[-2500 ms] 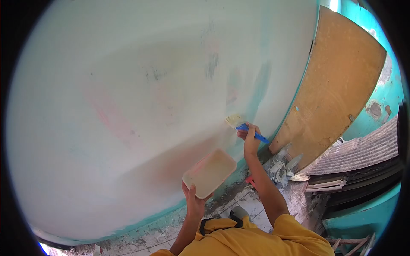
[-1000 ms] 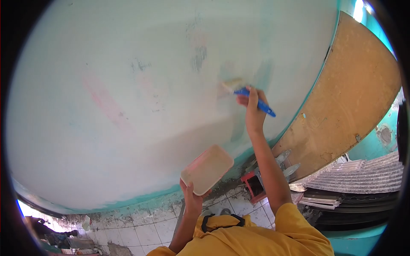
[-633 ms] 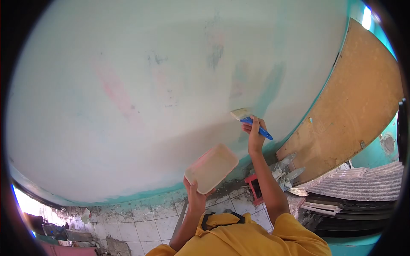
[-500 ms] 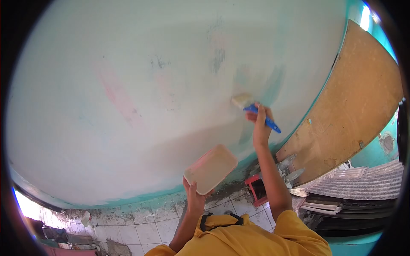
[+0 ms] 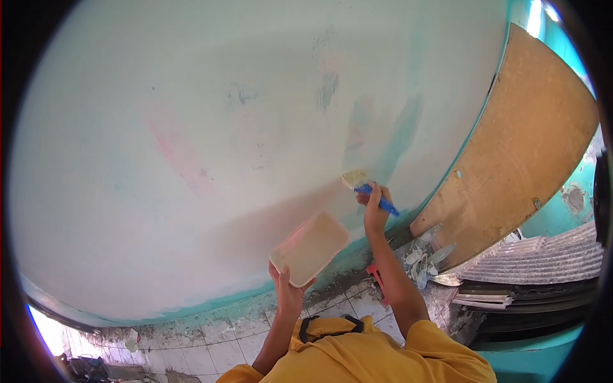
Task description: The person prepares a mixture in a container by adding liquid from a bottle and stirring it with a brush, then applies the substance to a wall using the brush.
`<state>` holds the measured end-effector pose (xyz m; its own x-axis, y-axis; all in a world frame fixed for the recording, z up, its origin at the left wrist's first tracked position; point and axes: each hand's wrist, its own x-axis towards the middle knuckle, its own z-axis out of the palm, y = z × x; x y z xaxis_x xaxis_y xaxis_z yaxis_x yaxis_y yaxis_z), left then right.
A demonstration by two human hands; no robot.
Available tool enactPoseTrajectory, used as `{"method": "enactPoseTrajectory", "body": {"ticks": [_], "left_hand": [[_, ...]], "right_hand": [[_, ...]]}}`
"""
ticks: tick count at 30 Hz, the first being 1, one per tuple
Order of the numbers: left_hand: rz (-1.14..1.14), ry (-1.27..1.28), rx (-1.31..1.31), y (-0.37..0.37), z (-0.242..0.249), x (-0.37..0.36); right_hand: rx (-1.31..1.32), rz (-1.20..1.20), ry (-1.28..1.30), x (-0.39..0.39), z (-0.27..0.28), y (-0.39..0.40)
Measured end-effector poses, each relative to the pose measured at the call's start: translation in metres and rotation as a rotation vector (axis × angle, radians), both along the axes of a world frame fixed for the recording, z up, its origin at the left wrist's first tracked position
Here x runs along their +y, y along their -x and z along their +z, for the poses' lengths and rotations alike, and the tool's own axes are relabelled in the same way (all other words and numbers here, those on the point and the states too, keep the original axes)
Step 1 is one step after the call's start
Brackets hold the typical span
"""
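Observation:
My right hand (image 5: 375,203) grips a paintbrush (image 5: 385,205) by its blue handle. The pale bristles rest at the wall (image 5: 268,96), over a stretch coated in whitish paint. Beside them, turquoise, grey and pink patches show through the coat. Lower and to the left, my left hand (image 5: 289,290) is closed on the near edge of a shallow rectangular tray (image 5: 314,247), thumb on top and fingers underneath. Whitish paint covers the tray's inside, with pink along one edge. The tray is held tilted in front of the wall.
A brown board (image 5: 504,147) leans at the right. Corrugated sheets (image 5: 543,258) are stacked below it. Plastic bottles (image 5: 424,255) and a red object (image 5: 377,281) sit near the wall's foot by my right forearm. White floor tiles (image 5: 223,354) run along the base.
The paintbrush has moved down and slightly left along the wall in my right hand. The tray in my left hand has shifted slightly left.

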<state>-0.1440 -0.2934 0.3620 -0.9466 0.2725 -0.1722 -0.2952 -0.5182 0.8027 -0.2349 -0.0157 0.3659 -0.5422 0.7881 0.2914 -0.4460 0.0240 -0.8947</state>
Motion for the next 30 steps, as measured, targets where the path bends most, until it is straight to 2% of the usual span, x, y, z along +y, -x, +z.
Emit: {"method": "enactPoseTrajectory", "body": {"ticks": [2, 6, 9, 12, 16, 20, 22, 23, 24, 28, 30], "left_hand": [[-0.014, 0.004, -0.013, -0.001, 0.0, -0.002], [-0.014, 0.032, -0.022, 0.001, 0.004, -0.003], [-0.041, 0.02, -0.021, 0.002, 0.001, -0.011], [-0.058, 0.0, -0.022, 0.002, -0.003, -0.017], [-0.038, 0.013, -0.003, 0.004, -0.006, -0.021], [-0.046, 0.031, -0.007, 0.01, -0.004, -0.027], [-0.054, 0.047, 0.032, 0.016, -0.002, -0.026], [-0.055, 0.058, 0.007, 0.016, 0.0, -0.026], [-0.063, 0.06, 0.02, 0.02, 0.004, -0.025], [-0.094, 0.064, 0.056, 0.021, 0.011, -0.029], [-0.079, 0.055, 0.05, 0.017, 0.004, -0.032]], "right_hand": [[-0.004, 0.009, -0.125, 0.007, 0.047, 0.009], [0.213, 0.042, -0.166, 0.003, 0.168, 0.021], [0.311, 0.077, -0.111, -0.011, 0.2, 0.013], [0.271, 0.033, -0.095, -0.013, 0.141, 0.014], [0.102, -0.009, 0.133, -0.013, 0.022, 0.01], [-0.025, 0.034, 0.064, -0.033, 0.031, -0.026], [0.093, 0.166, -0.102, -0.045, 0.066, -0.049], [0.069, 0.167, -0.088, -0.051, 0.077, -0.064], [0.031, 0.27, -0.122, -0.056, 0.09, -0.075], [-0.117, 0.499, -0.165, -0.084, 0.083, -0.105], [-0.152, 0.497, -0.119, -0.1, 0.071, -0.113]]}}
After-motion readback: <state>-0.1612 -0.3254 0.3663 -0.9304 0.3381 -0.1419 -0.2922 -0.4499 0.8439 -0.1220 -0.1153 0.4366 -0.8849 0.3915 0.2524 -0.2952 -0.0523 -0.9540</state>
